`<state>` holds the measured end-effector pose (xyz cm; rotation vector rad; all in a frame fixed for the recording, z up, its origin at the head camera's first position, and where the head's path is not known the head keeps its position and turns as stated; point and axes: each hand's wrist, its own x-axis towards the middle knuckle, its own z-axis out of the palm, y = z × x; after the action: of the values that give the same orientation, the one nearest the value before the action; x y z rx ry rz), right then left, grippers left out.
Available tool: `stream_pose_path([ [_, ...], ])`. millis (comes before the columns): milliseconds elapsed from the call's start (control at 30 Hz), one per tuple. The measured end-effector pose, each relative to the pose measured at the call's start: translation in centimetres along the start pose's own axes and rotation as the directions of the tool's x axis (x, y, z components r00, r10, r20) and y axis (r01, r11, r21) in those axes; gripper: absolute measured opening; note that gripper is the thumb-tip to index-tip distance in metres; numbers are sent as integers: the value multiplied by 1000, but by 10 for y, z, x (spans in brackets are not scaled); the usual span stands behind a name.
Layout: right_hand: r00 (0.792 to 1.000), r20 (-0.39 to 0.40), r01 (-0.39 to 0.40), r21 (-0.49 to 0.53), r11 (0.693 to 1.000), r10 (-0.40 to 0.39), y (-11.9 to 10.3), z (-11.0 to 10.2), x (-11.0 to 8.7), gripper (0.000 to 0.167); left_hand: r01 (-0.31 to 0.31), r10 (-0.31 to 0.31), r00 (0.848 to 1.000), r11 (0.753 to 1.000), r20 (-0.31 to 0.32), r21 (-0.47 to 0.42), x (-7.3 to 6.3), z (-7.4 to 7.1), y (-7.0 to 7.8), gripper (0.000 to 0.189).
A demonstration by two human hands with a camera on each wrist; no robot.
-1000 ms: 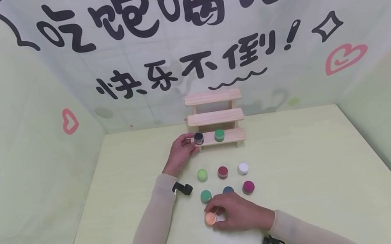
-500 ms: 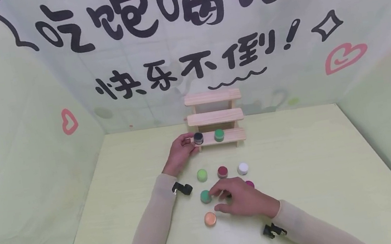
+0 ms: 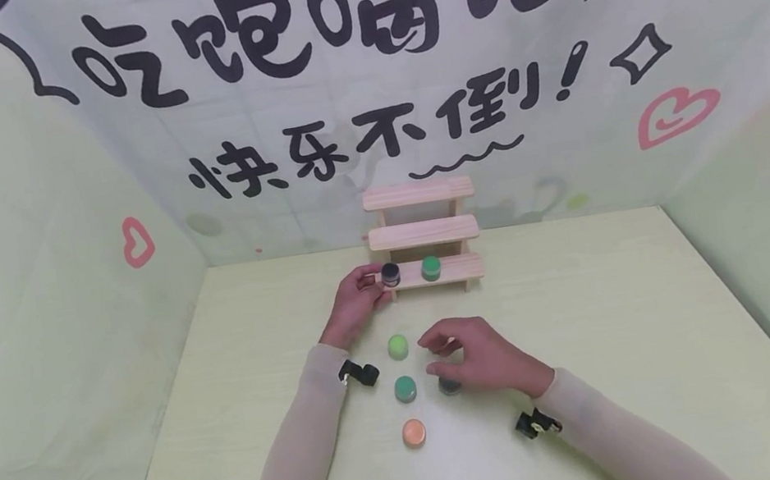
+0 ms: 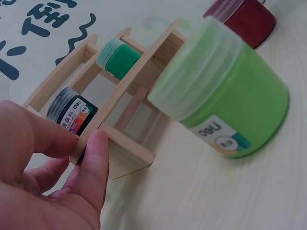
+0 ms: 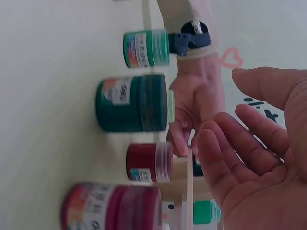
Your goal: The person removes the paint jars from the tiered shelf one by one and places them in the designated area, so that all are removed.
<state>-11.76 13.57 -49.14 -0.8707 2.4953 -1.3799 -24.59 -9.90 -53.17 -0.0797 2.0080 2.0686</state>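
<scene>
My left hand (image 3: 353, 309) grips the left end of the bottom step of a three-step wooden stand (image 3: 423, 233), thumb and fingers pinching the board. On that step sit a black paint jar (image 3: 390, 275) and a green paint jar (image 3: 431, 269). My right hand (image 3: 486, 353) hovers empty over the table jars, fingers loosely curved. A dark teal paint jar (image 3: 449, 385) is partly under it. To its left stand light green (image 3: 398, 347), teal green (image 3: 405, 389) and orange (image 3: 414, 433) paint jars. Dark red (image 5: 141, 162) and magenta (image 5: 110, 207) jars show in the right wrist view.
The stand's middle and top steps rise behind the bottom one, close to the printed cloth backdrop (image 3: 292, 220). Cloth walls flank the pale table (image 3: 590, 309) on both sides. The right hand hides part of the jar rows in the head view.
My right hand has let go of the orange jar and moved forward and slightly right over the other jars. My left hand stays on the stand.
</scene>
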Motion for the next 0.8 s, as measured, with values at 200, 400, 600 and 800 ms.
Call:
stream_pose_path([
  [200, 998, -47, -33, -32, 999, 32, 5, -13, 13, 31, 0, 0, 1000, 1000, 2, 7, 0, -1, 0, 39],
  [400, 995, -93, -27, -46, 999, 23, 7, -25, 26, 31, 0, 0, 1000, 1000, 4, 8, 1, -2, -1, 40],
  [600, 985, -163, -74, -88, 993, 59, 13, -35, 41, 33, 0, 0, 1000, 1000, 8, 5, 3, -3, -3, 40],
  [800, 966, -238, -111, -53, 992, 96, 19, -45, 55, 33, 4, -4, 1000, 1000, 14, -4, 5, -3, -5, 41],
])
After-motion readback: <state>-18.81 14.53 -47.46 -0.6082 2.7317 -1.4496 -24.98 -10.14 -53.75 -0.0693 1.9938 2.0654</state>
